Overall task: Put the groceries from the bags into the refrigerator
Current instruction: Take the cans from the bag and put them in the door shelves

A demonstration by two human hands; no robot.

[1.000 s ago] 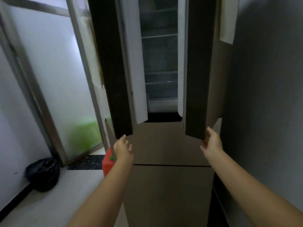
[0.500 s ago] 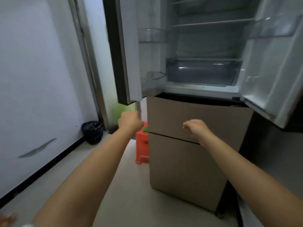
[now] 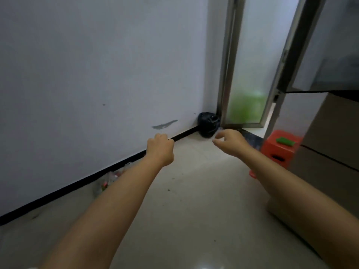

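Left hand (image 3: 160, 150) out front, fingers curled into a loose fist with nothing in it. Right hand (image 3: 229, 141) alongside, a little farther and to the right, fingers and thumb spread and hooked, also holding nothing. Both float above the pale floor (image 3: 194, 220), well apart from any bag.

The likeliest target is the clear plastic bag (image 3: 111, 180) slumped against the black skirting at the foot of the left wall, partly hidden behind the left forearm; something red and green shows through it, too blurred to name. Far in the corner sits a knotted black bag (image 3: 208, 124), just beside the frosted glass door (image 3: 246, 90). On the right, the refrigerator (image 3: 330, 144) shows its tan lower drawers, with a dark upper door edge above, and a red plastic stool (image 3: 279, 150) stands beside it.

To do this well, I'd say: crouch to the clear bag, gather both handles before lifting so the thin film doesn't tear, and carry it clear of the stool.
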